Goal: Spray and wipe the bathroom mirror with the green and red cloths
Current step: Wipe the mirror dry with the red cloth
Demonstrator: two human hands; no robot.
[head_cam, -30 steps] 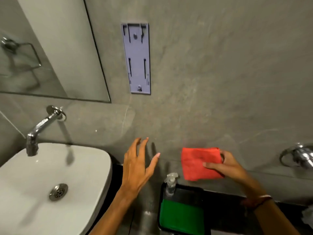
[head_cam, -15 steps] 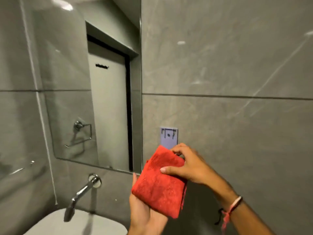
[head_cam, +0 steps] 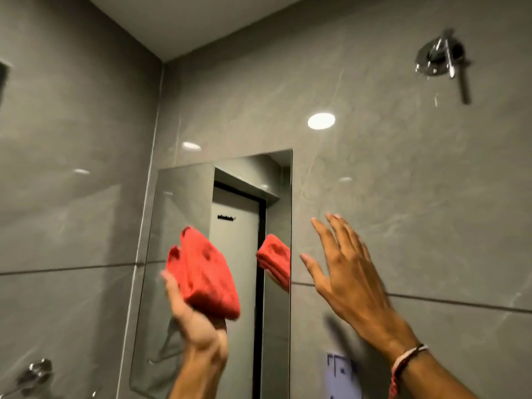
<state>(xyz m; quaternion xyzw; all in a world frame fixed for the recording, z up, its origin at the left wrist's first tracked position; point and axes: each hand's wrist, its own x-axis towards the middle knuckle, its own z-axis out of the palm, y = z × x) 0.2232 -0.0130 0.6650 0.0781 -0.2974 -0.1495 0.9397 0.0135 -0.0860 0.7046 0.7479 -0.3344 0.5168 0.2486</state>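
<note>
Red cloth (head_cam: 203, 273), folded, long axis upright, in left hand (head_cam: 195, 326)

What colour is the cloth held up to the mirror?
Red. The cloth sits folded in the left hand, clearest in the head view.

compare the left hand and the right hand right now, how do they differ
The left hand is closed around the folded red cloth, while the right hand is empty with fingers spread. The left hand is raised in front of the mirror; the right hand is in front of the grey wall tile beside it. Only the right wrist wears a bracelet. Both are lifted with fingers pointing upward.
</note>
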